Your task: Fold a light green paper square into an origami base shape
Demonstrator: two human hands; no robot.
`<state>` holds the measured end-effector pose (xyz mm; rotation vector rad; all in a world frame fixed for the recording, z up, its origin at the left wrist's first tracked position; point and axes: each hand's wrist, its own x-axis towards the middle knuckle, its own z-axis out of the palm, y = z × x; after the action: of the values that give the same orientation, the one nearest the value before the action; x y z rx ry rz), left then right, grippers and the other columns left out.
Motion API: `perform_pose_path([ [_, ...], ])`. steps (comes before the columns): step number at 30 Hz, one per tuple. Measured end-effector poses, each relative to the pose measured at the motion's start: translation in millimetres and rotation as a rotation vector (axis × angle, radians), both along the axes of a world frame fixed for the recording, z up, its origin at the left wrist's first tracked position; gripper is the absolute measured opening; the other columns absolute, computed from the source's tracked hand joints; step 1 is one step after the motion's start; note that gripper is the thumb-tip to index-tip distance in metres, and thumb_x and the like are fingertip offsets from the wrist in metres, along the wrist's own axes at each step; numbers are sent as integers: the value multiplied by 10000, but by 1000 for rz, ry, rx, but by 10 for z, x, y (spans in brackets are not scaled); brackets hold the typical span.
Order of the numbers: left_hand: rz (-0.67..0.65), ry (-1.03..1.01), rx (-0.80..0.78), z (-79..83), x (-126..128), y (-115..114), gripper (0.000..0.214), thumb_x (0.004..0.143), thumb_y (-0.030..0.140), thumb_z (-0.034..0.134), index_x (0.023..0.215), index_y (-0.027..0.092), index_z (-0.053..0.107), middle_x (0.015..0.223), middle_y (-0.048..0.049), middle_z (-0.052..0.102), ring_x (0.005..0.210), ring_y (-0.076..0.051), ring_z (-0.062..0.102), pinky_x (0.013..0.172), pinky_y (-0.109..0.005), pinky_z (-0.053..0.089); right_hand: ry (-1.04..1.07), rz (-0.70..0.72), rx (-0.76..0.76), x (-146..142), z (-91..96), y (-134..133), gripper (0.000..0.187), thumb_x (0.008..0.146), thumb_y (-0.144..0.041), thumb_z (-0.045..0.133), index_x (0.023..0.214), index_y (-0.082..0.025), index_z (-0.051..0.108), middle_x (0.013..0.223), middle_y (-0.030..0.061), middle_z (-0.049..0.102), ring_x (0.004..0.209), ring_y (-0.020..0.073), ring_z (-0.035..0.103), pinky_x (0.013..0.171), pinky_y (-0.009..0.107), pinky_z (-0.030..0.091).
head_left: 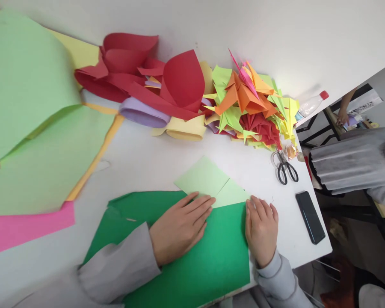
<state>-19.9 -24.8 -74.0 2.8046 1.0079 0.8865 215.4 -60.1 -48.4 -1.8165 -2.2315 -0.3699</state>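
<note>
A light green sheet of paper [205,175] with a crease or fold edge across it lies at the top edge of a dark green sheet [224,252]. My left hand [181,226] rests flat, fingers stretched out, over the lower left edge of the light green paper. At that paper's right corner, my right hand [261,226] has its fingers bent and drawn together, thumb against the corner. Part of the light green paper's lower edge is hidden under my left fingers.
Folded paper pieces [247,102] are heaped against the wall, beside curled red sheets [182,81]. Scissors [285,167] and a phone [310,217] lie at the right. Large pale green sheets [45,162] cover the left. A plastic bottle [311,105] lies behind. Another person [356,158] sits beyond the table [141,164].
</note>
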Motion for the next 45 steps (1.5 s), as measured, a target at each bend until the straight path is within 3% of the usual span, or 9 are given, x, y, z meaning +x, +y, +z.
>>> perform_pose_path([
  [7, -24, -20, -4, -2, -23, 17, 289, 926, 179, 431, 1064, 114, 677, 1185, -111, 663, 1127, -252, 580, 995, -443, 454, -4, 55, -84, -89, 162, 173, 249, 932, -224, 430, 1080, -159, 619, 1159, 117, 624, 1139, 260, 487, 1028, 490, 272],
  [11, -29, -22, -11, -6, -24, 11, 289, 919, 166, 435, 1084, 115, 666, 1181, -114, 664, 1140, -256, 573, 995, -454, 456, -41, 196, -180, -217, 238, 389, 373, 940, -313, 434, 1269, -163, 523, 1160, 138, 572, 1065, 258, 485, 887, 412, 393],
  [16, -30, -33, -51, -15, -30, 2, 295, 906, 169, 445, 1108, 115, 654, 1213, -128, 642, 1151, -264, 563, 1011, -465, 439, -85, 155, -200, -319, 149, 517, 407, 930, -386, 449, 1244, -150, 555, 1065, 146, 562, 954, 259, 480, 783, 390, 421],
  [37, -28, -47, -43, 17, -23, 16, 292, 924, 133, 403, 1045, 92, 666, 1171, -128, 664, 1121, -268, 577, 987, -467, 441, 21, 145, -172, -326, 100, 507, 394, 913, -362, 464, 1211, -131, 578, 1046, 145, 542, 925, 257, 455, 787, 399, 418],
  [45, -30, -44, -18, -27, -18, 19, 303, 920, 150, 404, 1061, 108, 668, 1176, -124, 660, 1125, -262, 569, 984, -464, 443, 53, 57, -207, -435, 65, 432, 590, 844, -551, 497, 1247, -119, 521, 1221, 188, 497, 1090, 328, 432, 874, 477, 370],
])
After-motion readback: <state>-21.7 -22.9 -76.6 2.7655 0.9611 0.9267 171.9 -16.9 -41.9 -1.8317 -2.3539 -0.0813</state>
